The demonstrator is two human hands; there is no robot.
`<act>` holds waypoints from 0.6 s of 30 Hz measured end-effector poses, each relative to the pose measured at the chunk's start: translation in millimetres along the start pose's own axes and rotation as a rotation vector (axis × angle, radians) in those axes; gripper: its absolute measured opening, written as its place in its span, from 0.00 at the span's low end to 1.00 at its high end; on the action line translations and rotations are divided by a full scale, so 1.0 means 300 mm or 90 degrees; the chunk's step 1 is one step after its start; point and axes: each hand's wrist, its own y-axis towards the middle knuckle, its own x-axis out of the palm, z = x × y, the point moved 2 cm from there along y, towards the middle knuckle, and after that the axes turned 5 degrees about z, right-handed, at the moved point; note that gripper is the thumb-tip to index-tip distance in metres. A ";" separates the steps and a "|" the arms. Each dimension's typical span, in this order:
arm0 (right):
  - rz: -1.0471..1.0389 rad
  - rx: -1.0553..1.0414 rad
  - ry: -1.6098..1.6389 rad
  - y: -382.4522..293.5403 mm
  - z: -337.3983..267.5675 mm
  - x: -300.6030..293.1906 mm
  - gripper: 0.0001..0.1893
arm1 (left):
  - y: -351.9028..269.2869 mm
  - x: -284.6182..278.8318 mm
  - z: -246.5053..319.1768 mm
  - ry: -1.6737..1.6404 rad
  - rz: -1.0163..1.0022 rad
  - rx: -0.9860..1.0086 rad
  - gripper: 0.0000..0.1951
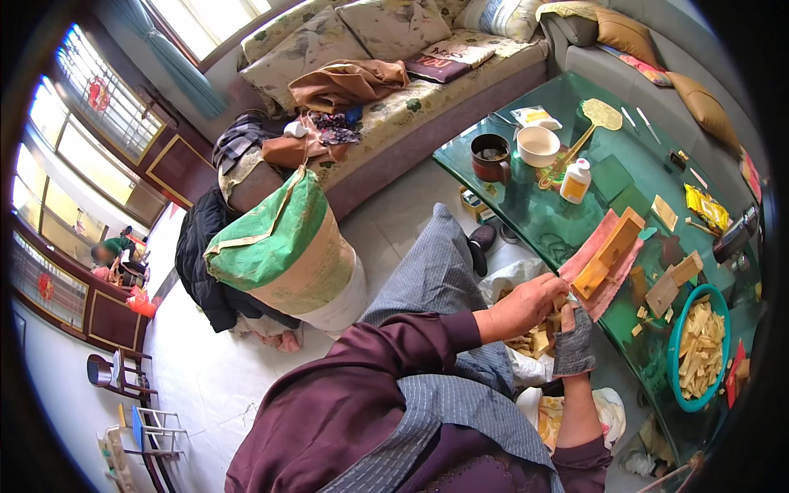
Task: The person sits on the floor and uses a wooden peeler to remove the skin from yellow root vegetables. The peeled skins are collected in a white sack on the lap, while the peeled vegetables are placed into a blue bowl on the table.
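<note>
My left hand (529, 306) is bare, its fingertips pinched at a small tan piece (558, 303) that is largely hidden by my fingers. Meeting it from below, my right hand (573, 342) wears a grey fingerless glove and grips the same piece. Both hands are at the glass table's edge, above an open white sack (515, 277) holding tan pieces (535, 341). Just beyond them, a wooden block tool (607, 252) rests on a folded pink cloth (595, 299). To the right, a teal plastic basket (673, 357) holds many pale split pieces (701, 351).
The green glass table (622, 326) also carries a stepped wooden block (674, 285), a white bottle (576, 180), a dark mug (490, 159), a cream bowl (538, 146) and a fly swatter (603, 115). A full green-and-white sack (290, 246) stands at left, before a floral sofa (400, 117). Another person (117, 252) sits far left.
</note>
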 end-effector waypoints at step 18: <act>-0.103 0.111 0.142 -0.003 -0.106 -0.030 0.19 | 0.022 -0.005 -0.073 -0.286 -0.014 -0.219 0.06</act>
